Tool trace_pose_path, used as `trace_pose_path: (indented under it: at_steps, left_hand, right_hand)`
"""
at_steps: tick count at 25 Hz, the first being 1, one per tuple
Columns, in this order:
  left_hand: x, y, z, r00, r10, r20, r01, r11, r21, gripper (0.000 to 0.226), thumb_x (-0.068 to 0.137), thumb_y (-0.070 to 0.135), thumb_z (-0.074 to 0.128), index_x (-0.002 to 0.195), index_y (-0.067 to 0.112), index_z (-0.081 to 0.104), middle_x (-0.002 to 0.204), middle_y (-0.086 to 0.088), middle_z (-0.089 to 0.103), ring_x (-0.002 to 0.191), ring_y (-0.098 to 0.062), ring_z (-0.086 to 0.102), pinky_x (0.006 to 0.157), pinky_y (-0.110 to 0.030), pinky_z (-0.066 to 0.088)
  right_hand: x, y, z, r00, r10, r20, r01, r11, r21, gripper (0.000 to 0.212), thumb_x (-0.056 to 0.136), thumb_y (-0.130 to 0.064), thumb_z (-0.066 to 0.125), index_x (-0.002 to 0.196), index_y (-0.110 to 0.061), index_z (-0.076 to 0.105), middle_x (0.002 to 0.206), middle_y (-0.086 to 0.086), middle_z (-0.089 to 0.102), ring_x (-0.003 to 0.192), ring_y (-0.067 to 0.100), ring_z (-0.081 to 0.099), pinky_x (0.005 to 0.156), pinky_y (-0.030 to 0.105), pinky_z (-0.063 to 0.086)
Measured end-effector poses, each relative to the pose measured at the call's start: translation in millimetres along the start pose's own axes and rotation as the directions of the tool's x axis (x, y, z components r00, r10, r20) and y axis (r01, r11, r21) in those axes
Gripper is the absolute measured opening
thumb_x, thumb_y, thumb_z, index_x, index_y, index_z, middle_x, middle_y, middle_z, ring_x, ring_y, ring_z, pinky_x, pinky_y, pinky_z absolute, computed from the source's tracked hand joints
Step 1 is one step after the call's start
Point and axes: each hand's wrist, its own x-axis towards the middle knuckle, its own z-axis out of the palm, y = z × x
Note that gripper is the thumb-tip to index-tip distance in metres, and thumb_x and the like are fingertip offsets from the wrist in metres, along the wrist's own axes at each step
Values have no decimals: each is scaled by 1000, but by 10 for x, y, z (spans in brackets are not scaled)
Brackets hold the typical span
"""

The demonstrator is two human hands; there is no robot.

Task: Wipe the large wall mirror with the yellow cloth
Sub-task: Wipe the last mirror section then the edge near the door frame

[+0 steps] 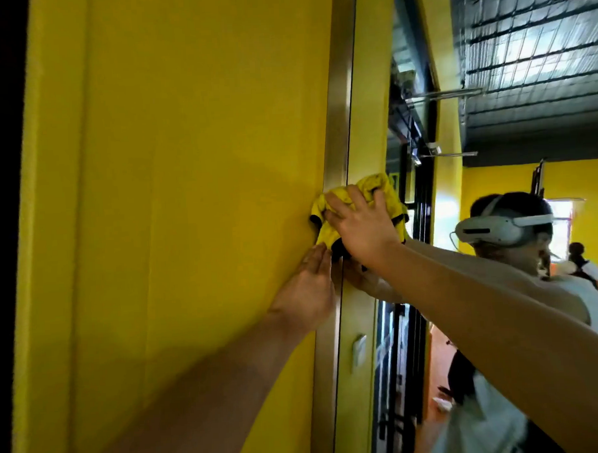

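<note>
Wiping in progress: right hand [359,223] presses yellow cloth [374,185], fingers spread, at the mirror [523,62] edge. Left hand [307,287] rests flat, empty. Remaining glass likely outstanding.

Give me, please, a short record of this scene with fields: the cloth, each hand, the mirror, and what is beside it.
cloth: yellow cloth, bunched, dark edging, at the mirror's left edge
right hand: fingers spread over the cloth, pressing it against the glass
left hand: flat, fingers straight, against the metal frame just below the cloth, holding nothing
mirror: large wall mirror, reflecting the person, a white headset and a dark ceiling
beside: yellow wall left of the frame
</note>
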Motion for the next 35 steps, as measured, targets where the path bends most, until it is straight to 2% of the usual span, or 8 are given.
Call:
trace_pose_path:
  at_steps: [2,5,9,12,16,19,28,35]
  left_hand:
    - [-353,27,222,971,40,234,-53,997,50,68,87,22,21,143,-5,48,154,-24,41,145,-34,37,119,-43,34]
    - [-954,189,571,960,113,257,-176,955,238,60,87,11,23,128,-9,62,141,-36,49,138,-46,43,119,-50,30]
    - [-1845,455,1020,814,149,561,-251,962,109,63,89,6,13,137,-20,42,152,-46,19,146,-57,16,121,-60,14]
    - [-2401,630,1225,880,146,452,-173,985,19,55,89,11,28,128,-13,59,140,-37,50,137,-46,44,117,-49,36]
    - [-3147,682,1635,826,-40,562,83,995,-51,64,101,18,42,156,-4,18,165,-22,15,155,-32,10,125,-36,9]
    - [-3713,726,1967,838,-65,542,152,981,-117,64,97,17,48,156,3,28,165,-15,22,155,-28,15,124,-36,17]
    - [-5414,1138,2568,708,-66,703,300,929,-215,53,85,18,65,137,8,59,148,-12,52,139,-30,48,107,-40,49]
    - [-6270,1366,2830,668,-58,742,353,902,-247,48,86,20,38,120,6,70,138,-13,61,130,-31,57,101,-45,53]
  right_hand:
    - [-310,-270,208,1000,5,-29,-5,1000,-5,48,94,-28,58,142,-26,57,164,1,32,147,41,29,105,64,33]
    - [-826,-703,522,999,-39,-26,38,999,-18,48,91,-31,59,139,-27,59,163,0,36,144,41,37,103,65,39]
    - [-1665,-1275,938,994,-105,-25,104,994,-21,49,93,-35,56,142,-29,57,165,1,33,146,39,37,105,64,40]
    - [-2215,-1670,1212,983,-162,84,160,987,27,58,97,-33,46,155,-26,39,171,5,12,153,40,20,112,66,29]
    - [-2795,-2102,1547,979,-179,92,176,983,44,61,97,-30,45,157,-25,38,172,6,7,154,40,14,114,63,10]
    - [-3168,-2417,1769,970,-214,116,211,977,31,62,95,-27,37,157,-27,39,172,6,9,155,39,16,113,62,7]
    - [-4644,-3545,2753,912,-410,-17,409,904,124,49,96,-26,37,136,-31,66,157,0,47,146,33,32,119,68,4]
    - [-5588,-4402,3257,843,-522,130,417,787,454,36,82,-26,64,114,-24,79,137,0,67,132,24,57,123,54,-6]
